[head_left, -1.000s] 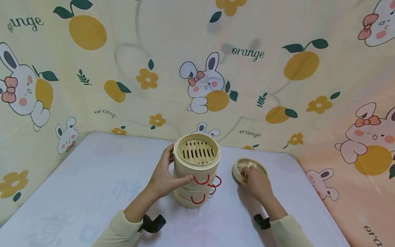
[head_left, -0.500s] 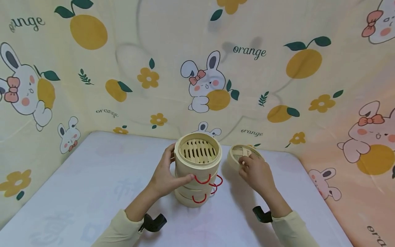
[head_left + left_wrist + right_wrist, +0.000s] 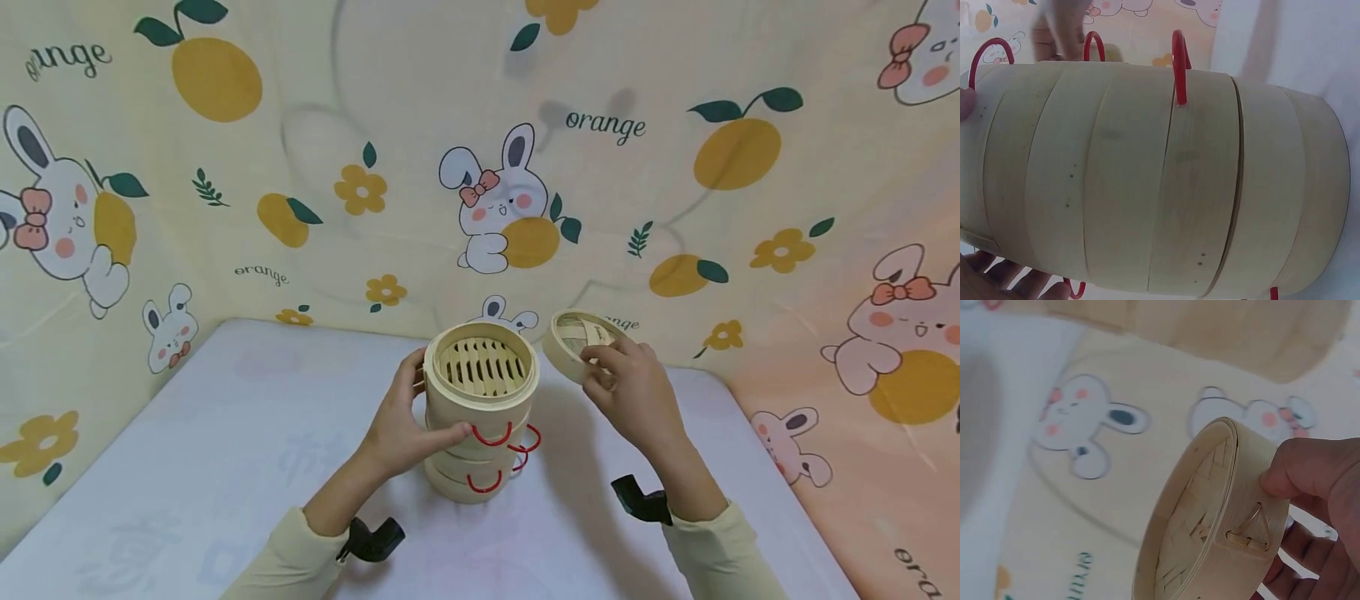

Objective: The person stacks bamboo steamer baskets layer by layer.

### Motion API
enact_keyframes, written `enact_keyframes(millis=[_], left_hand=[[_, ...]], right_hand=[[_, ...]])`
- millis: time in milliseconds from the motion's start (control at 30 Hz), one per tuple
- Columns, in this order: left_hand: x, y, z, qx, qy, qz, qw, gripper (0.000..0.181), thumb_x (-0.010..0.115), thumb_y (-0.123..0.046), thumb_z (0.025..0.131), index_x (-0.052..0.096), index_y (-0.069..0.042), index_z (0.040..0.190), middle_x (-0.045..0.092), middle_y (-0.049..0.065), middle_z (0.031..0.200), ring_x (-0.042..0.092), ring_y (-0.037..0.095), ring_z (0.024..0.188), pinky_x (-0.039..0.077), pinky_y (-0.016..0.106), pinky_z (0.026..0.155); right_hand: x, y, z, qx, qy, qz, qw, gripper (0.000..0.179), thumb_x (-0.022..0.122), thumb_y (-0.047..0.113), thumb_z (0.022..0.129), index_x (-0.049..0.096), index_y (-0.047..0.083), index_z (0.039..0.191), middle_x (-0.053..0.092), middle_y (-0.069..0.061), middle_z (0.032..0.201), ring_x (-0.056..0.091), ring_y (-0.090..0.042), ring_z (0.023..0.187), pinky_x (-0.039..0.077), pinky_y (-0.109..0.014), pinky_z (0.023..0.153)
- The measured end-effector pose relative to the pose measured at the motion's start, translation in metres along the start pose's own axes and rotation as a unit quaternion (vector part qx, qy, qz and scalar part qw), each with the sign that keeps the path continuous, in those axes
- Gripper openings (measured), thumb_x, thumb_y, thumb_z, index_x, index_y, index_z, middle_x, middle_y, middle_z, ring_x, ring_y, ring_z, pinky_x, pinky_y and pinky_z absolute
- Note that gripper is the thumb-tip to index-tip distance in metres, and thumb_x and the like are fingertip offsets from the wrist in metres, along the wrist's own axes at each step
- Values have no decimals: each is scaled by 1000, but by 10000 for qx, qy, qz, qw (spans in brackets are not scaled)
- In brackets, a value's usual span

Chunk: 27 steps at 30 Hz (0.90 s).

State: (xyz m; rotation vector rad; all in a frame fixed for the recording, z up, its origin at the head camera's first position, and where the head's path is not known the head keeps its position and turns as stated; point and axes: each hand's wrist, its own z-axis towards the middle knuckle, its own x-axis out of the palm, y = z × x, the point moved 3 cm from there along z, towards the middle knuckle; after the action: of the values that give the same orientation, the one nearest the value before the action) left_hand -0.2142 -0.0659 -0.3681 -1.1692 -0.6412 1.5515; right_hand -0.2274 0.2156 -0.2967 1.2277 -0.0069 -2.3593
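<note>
A stack of bamboo steamer baskets (image 3: 480,404) stands upright on the table, its slatted top tier open to view and red loop handles on its sides. My left hand (image 3: 397,433) holds the upper basket, thumb in front and fingers round the left side. In the left wrist view its fingers (image 3: 1025,281) lie along the stack's lower edge. To the right of the stack, my right hand (image 3: 633,396) grips a round bamboo steamer lid (image 3: 558,346) by its edge, tilted and raised off the table. The right wrist view shows the lid's woven inside (image 3: 1194,515) and the thumb on its side wall.
The white table (image 3: 225,467) reaches back to a patterned curtain (image 3: 412,108) with rabbits and oranges, which also hangs at both sides. Black wrist mounts (image 3: 372,542) stick inward from the wrists above the tabletop.
My right hand has lifted the lid off the table, up and slightly left toward the stack's top. The left hand and the stack have stayed in place.
</note>
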Motion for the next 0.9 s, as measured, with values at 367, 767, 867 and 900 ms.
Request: enact_keyframes(millis=[367, 767, 867, 900], left_hand=[[-1, 0, 1, 104, 6, 8, 9999, 99, 84, -32, 68, 26, -20, 148, 37, 0, 148, 42, 24, 132, 35, 49, 111], [-2, -1, 1, 170, 8, 34, 9998, 99, 85, -32, 68, 27, -19, 148, 39, 0, 146, 46, 23, 128, 36, 50, 110], [-2, -2, 1, 160, 6, 42, 9999, 99, 85, -32, 69, 27, -20, 147, 39, 0, 145, 46, 23, 127, 37, 50, 110], [-2, -2, 1, 149, 12, 36, 9999, 99, 85, -32, 69, 27, -20, 147, 39, -1, 145, 46, 23, 127, 37, 50, 110]], right_hand=[[-28, 30, 6, -300, -390, 407, 9980, 24, 67, 2, 75, 72, 13, 96, 62, -5, 87, 46, -22, 81, 40, -36, 67], [-43, 75, 8, -1225, -622, 656, 9883, 26, 68, -1, 74, 71, 13, 96, 60, -4, 86, 49, -20, 87, 43, -35, 72], [-42, 85, 8, -1463, -510, 620, 9860, 27, 71, -1, 74, 72, 13, 97, 60, -4, 88, 50, -20, 89, 45, -35, 74], [-42, 89, 8, -1529, -473, 591, 9853, 28, 72, 0, 73, 72, 14, 98, 61, -4, 89, 50, -20, 88, 46, -34, 72]])
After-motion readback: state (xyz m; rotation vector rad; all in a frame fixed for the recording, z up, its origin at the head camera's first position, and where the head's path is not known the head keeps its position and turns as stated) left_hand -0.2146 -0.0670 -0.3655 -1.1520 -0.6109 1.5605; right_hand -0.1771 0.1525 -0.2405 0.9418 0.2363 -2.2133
